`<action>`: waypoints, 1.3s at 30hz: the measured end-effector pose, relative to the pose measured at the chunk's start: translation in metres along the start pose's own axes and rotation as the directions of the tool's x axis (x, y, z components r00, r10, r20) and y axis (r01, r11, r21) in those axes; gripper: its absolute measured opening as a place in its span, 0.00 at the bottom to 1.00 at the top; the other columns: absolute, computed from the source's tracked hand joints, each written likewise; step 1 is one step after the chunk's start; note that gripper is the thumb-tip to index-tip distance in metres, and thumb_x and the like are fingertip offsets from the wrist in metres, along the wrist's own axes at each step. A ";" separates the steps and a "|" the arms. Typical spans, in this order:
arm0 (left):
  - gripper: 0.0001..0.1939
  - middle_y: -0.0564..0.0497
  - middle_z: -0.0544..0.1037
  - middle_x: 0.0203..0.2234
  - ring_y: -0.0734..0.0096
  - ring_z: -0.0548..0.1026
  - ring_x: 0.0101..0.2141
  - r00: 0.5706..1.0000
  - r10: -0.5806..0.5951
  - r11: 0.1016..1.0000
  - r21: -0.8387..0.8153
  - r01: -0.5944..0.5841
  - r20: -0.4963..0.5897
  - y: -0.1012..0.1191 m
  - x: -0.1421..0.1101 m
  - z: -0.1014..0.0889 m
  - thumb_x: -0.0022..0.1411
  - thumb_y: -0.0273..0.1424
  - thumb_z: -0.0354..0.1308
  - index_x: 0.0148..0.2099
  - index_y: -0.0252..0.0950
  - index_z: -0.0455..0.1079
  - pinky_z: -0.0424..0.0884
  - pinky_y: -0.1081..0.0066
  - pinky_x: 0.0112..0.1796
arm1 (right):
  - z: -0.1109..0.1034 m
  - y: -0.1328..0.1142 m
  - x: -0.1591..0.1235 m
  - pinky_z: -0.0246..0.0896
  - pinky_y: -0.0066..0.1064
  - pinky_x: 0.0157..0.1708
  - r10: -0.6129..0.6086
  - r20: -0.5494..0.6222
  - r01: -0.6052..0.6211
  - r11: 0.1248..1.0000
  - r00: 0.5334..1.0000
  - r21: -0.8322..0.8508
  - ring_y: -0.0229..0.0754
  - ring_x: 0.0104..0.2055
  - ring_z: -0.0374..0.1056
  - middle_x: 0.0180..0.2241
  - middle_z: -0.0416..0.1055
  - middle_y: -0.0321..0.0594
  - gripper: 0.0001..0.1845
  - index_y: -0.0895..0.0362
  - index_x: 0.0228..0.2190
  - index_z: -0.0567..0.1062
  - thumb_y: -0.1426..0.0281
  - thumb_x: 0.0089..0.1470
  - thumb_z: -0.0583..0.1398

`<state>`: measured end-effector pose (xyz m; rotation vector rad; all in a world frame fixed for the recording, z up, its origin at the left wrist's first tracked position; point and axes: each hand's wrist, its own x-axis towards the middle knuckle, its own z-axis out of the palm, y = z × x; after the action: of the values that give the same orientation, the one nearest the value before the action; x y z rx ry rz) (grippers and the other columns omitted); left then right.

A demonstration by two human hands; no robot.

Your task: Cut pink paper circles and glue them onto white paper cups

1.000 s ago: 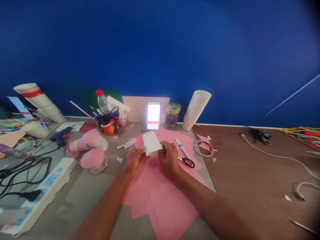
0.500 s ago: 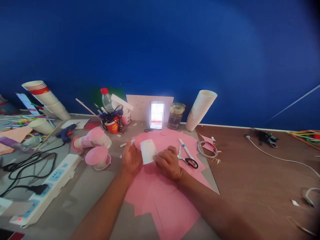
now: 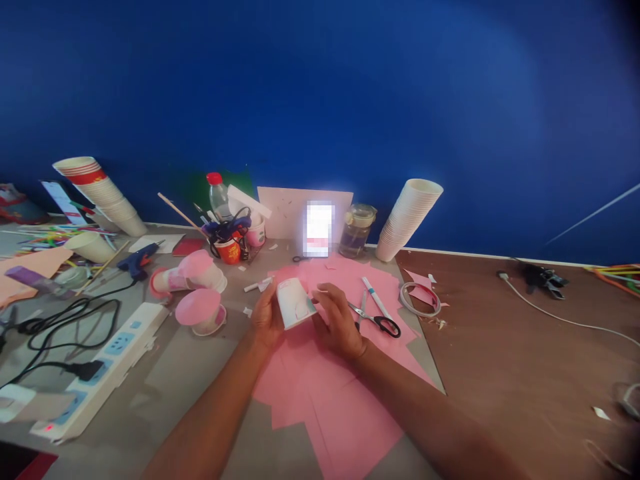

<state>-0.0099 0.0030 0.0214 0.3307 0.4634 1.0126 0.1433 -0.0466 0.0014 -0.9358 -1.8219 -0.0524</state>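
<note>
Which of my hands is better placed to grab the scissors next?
Right, most likely: your right hand is nearer the scissors, while your left hand is farther off, holding the white cup.

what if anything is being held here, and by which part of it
The cup, by its left side, in the left grip. The right grip is at its right edge; whether it touches cannot be told.

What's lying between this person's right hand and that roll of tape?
In the head view, scissors and a white pen lie on pink paper between the right hand and the tape roll.
</note>
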 end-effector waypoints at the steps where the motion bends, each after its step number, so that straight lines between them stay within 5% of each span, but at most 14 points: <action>1: 0.16 0.44 0.79 0.30 0.58 0.77 0.36 1.000 0.002 1.000 0.005 -0.002 -0.016 0.000 0.001 0.001 0.59 0.39 0.55 0.41 0.31 0.70 0.72 0.59 0.41 | 0.001 0.001 0.000 0.65 0.43 0.44 0.048 -0.010 -0.048 0.999 0.999 0.017 0.44 0.44 0.67 0.49 0.58 0.53 0.27 0.55 0.55 0.56 0.79 0.53 0.53; 6: 0.16 0.43 0.79 0.33 0.59 0.77 0.37 0.997 -0.007 1.000 0.012 0.007 -0.071 0.004 0.001 0.005 0.59 0.39 0.54 0.42 0.30 0.70 0.72 0.59 0.42 | 0.004 -0.004 0.000 0.66 0.39 0.37 0.200 0.027 -0.201 0.978 0.980 0.049 0.43 0.34 0.68 0.39 0.68 0.46 0.27 0.57 0.53 0.57 0.71 0.52 0.57; 10: 0.16 0.44 0.79 0.34 0.58 0.76 0.40 0.999 0.006 1.000 -0.009 -0.006 -0.043 0.006 -0.001 0.004 0.58 0.38 0.53 0.43 0.31 0.71 0.72 0.61 0.44 | 0.005 -0.014 0.001 0.62 0.29 0.27 0.401 0.223 -0.413 0.910 0.888 0.008 0.39 0.25 0.67 0.26 0.72 0.37 0.18 0.58 0.46 0.65 0.70 0.52 0.56; 14: 0.14 0.44 0.79 0.28 0.57 0.77 0.38 0.998 -0.016 1.000 0.009 0.016 -0.059 0.002 0.000 0.001 0.57 0.36 0.53 0.37 0.29 0.71 0.72 0.61 0.42 | 0.003 -0.018 0.003 0.58 0.30 0.28 0.368 0.264 -0.345 0.930 0.892 -0.131 0.41 0.25 0.66 0.25 0.74 0.40 0.14 0.58 0.37 0.73 0.75 0.51 0.51; 23: 0.08 0.51 0.78 0.23 0.65 0.77 0.30 0.954 0.225 0.974 0.051 -0.219 -0.199 -0.003 0.006 0.007 0.57 0.31 0.55 0.36 0.32 0.72 0.72 0.66 0.39 | -0.001 -0.013 0.006 0.59 0.28 0.28 0.429 0.236 -0.419 0.903 0.872 -0.091 0.42 0.27 0.68 0.27 0.75 0.39 0.22 0.57 0.44 0.72 0.78 0.47 0.50; 33: 0.13 0.48 0.78 0.40 0.65 0.74 0.42 0.918 0.388 0.901 0.240 -0.360 -0.080 -0.004 0.003 0.007 0.55 0.28 0.55 0.43 0.35 0.73 0.66 0.69 0.44 | 0.000 -0.017 0.007 0.51 0.26 0.20 0.591 0.228 -0.604 0.797 0.774 -0.018 0.38 0.21 0.65 0.22 0.73 0.35 0.13 0.56 0.28 0.74 0.75 0.49 0.50; 39: 0.12 0.46 0.77 0.41 0.63 0.74 0.42 0.894 0.447 0.835 0.361 -0.415 -0.007 -0.008 0.001 0.006 0.55 0.30 0.56 0.43 0.35 0.74 0.67 0.67 0.44 | 0.001 -0.018 0.008 0.51 0.26 0.20 0.659 0.230 -0.677 0.736 0.716 -0.003 0.37 0.20 0.63 0.20 0.71 0.35 0.16 0.58 0.34 0.76 0.74 0.51 0.50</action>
<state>-0.0009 -0.0003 0.0228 0.7386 0.6752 1.3929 0.1300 -0.0543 0.0142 -1.5438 -1.5516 0.6021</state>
